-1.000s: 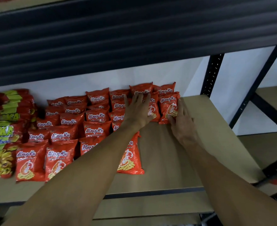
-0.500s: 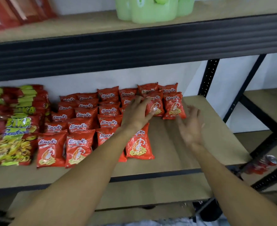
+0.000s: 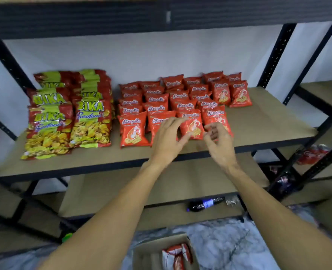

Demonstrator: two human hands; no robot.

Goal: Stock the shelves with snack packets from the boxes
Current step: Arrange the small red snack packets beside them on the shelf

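Note:
Several small red snack packets point(image 3: 182, 102) lie in overlapping rows on the wooden shelf point(image 3: 268, 123). My left hand point(image 3: 168, 141) hovers over the shelf's front edge with relaxed fingers, in front of the front-row packets. My right hand point(image 3: 218, 142) is beside it, fingers loosely curled, holding nothing. Both hands are empty. A front packet point(image 3: 193, 126) shows between the two hands. Below on the floor, an open cardboard box point(image 3: 149, 252) holds a few more red packets point(image 3: 177, 255).
Larger red and green BIKA seafood bags point(image 3: 69, 117) are stacked at the shelf's left. A dark bottle point(image 3: 205, 204) lies on the lower shelf. Black rack posts point(image 3: 272, 59) stand right. Red cans point(image 3: 311, 152) sit on a neighbouring rack. The shelf's right part is bare wood.
Both hands have drawn back from the rear packets toward the shelf's front edge. The view has pulled back and tilted down, showing the lower shelf and the box.

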